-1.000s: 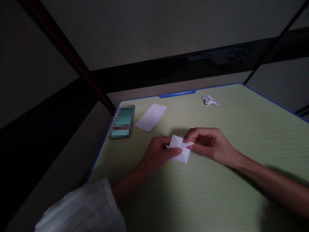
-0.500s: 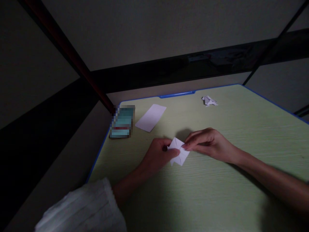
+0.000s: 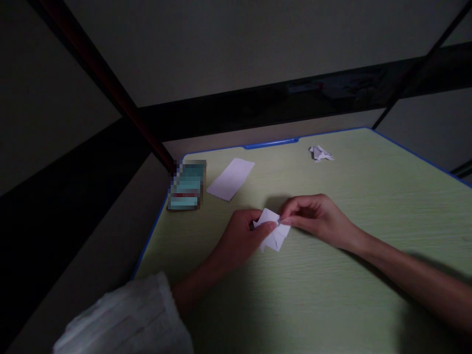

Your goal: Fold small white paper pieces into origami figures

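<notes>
A small folded piece of white paper [image 3: 273,240], squarish with creases and flaps, is between my hands above the table. My left hand [image 3: 241,236] grips its left side, thumb lying across the top face and the other fingers mostly hidden behind. With thumb and fingertips, my right hand [image 3: 313,214] pinches a flap at the paper's upper right. The fingertips hide part of that flap.
A flat white paper strip [image 3: 231,179] lies beyond my left hand, beside a blurred-out phone-like object [image 3: 186,186]. Farther back on the right sits a folded paper figure [image 3: 320,153]. The pale green table [image 3: 387,206] has a blue edge and blue handle [image 3: 271,144].
My right thumb and fingers have shifted slightly left on the paper, and a flap on its right side now stands a little apart. My left hand keeps its hold.
</notes>
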`<state>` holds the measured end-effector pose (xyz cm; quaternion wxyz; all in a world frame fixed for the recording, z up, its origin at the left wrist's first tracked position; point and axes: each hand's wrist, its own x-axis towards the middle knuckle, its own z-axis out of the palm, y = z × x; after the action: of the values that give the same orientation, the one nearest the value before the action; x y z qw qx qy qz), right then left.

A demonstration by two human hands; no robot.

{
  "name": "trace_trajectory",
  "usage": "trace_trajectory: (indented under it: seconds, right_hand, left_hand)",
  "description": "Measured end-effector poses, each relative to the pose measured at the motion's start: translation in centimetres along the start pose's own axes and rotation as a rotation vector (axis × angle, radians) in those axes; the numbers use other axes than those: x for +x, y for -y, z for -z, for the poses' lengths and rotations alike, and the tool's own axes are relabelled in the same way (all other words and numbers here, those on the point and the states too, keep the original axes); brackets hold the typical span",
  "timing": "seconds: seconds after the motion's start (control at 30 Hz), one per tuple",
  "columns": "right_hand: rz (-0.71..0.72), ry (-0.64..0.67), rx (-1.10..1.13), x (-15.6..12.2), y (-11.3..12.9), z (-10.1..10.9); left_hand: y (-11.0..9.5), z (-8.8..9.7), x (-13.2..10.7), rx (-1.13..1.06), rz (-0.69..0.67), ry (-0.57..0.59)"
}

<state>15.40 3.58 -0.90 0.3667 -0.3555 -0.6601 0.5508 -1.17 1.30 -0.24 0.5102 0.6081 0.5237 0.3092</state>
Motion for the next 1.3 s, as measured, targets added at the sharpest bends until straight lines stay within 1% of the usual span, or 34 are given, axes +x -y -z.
trace_trajectory:
  seconds: [0.13, 0.2, 0.37, 0.63, 0.87, 1.03, 1.17, 1.3]
  right_hand:
    - [-0.009, -0.036, -0.018, 0.0, -0.1, -0.3]
    - [-0.022, -0.053, -0.027, 0.0, -0.2, -0.4]
    - [-0.054, -0.106, -0.048, 0.0, -0.3, -0.8]
    - [-0.034, -0.159, -0.114, -0.2, -0.1, -1.3]
    - [0.01, -0.158, -0.209, -0.6, -0.1, -1.6]
    - [-0.001, -0.164, -0.183, -0.6, 0.1, -1.7]
    - [-0.015, -0.168, -0.133, -0.5, 0.1, -1.8]
    - [-0.022, -0.17, -0.127, -0.4, 0.1, -1.8]
  left_hand:
    - [0.0, 0.1, 0.0, 0.09, -0.031, -0.03]
    - [0.0, 0.1, 0.1, 0.111, -0.035, -0.026]
    - [0.3, 0.0, 0.2, 0.097, -0.028, 0.0]
    - [0.6, -0.1, 0.3, 0.048, -0.01, 0.034]
    - [0.3, -0.1, 0.1, -0.032, 0.02, 0.03]
    - [0.2, -0.1, 0.0, -0.007, 0.026, 0.012]
    - [0.4, -0.1, 0.2, 0.027, 0.015, 0.001]
    - [0.6, -0.1, 0.3, 0.042, 0.004, -0.001]
